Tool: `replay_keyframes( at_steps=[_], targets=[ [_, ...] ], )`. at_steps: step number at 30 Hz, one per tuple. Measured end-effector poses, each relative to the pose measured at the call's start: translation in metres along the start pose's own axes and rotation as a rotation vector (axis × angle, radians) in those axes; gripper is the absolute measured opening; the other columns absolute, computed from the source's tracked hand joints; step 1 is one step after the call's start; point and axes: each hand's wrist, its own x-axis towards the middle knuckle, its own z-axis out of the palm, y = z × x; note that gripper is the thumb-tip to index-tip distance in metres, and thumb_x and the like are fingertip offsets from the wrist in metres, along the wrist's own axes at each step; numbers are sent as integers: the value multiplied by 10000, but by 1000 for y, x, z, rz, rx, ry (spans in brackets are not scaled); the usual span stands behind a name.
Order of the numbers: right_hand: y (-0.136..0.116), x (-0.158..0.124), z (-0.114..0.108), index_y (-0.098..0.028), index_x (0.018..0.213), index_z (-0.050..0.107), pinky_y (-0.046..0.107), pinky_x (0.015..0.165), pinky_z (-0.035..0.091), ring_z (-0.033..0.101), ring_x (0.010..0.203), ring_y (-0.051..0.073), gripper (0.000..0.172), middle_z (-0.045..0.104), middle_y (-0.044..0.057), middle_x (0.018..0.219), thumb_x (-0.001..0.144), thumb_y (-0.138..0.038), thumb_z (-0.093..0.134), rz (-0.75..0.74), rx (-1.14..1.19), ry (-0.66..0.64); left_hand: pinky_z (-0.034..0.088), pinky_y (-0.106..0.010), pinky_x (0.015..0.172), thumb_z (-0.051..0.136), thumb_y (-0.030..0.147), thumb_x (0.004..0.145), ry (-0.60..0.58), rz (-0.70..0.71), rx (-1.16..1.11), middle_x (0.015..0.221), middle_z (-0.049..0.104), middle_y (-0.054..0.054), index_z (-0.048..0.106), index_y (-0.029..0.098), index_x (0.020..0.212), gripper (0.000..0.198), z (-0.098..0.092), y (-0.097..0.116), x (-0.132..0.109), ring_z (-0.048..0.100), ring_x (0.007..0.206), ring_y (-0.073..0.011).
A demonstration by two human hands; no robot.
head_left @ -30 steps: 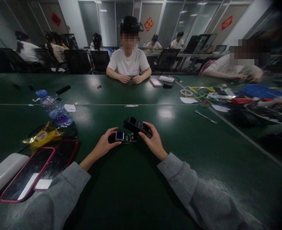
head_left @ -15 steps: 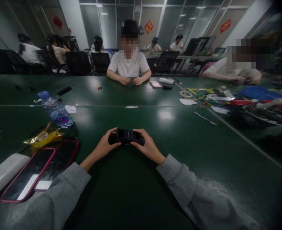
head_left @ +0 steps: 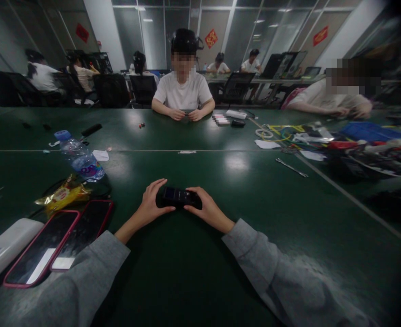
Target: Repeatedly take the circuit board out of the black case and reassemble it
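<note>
Watching remotely, I find a small black oblong device [head_left: 179,196] between my left fingers [head_left: 157,185], spread around its left end, contact unclear, and my right fingers [head_left: 197,190], pinching its right end.

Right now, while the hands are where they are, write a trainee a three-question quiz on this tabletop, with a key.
1. Multiple choice: what lies between the person's left hand and right hand?
A) a white paper scrap
B) a small black rectangular device
C) a yellow cable

2. True or false: the silver metal wrench lies to the right of the right hand.

3. Short answer: what colour edges the two rectangular dark-screened phones?

Key: 1. B; 2. true; 3. pinkish red.
</note>
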Motion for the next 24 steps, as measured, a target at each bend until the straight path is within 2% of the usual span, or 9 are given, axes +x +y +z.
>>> replay_keyframes(
  at_steps=[2,5,8,13,19,24],
  targets=[
    [-1,-1,0,-253,1271,471,485,935,488,565,1087,245,514,562,82,1168,809,-272,695,0,1,-8,280,-556,1090,722,500,727,-19,-27,22,1462,394,-105,326,307,1416,818,-1,1,-1,324,1367,-329],
    [-3,-1,-1,-260,1259,473,483,943,482,557,1099,243,503,551,79,1180,807,-249,693,-33,19,-29,273,-549,1083,642,524,794,-71,-48,16,1396,491,-100,300,291,1435,762,-2,2,-1,338,1352,-315],
    [-4,-1,-2,-259,1226,488,462,948,480,555,1104,234,471,549,72,1174,803,-220,692,-76,66,-51,262,-537,1082,644,543,786,-112,-30,35,1286,582,-84,350,289,1414,739,-3,3,0,382,1313,-310],
    [-7,1,-4,-256,1213,508,459,979,471,554,1125,237,507,552,67,1181,764,-285,741,-40,159,-83,332,-516,1034,682,568,738,-140,-40,52,1248,581,-71,476,328,1325,667,-2,5,-1,495,1184,-302],
    [-7,3,-5,-251,1226,510,465,997,471,574,1126,222,365,580,65,1165,882,-326,606,32,285,-91,341,-530,1034,700,562,720,-154,-48,34,1278,569,-60,491,341,1303,658,-4,7,-1,461,1217,-313],
    [0,5,-2,-254,1209,514,468,1023,457,580,1144,217,389,588,61,1174,848,-304,652,75,365,-88,348,-542,1031,703,561,716,-174,-59,14,1322,543,-58,481,348,1306,665,-5,8,-1,464,1224,-318]
  ],
)
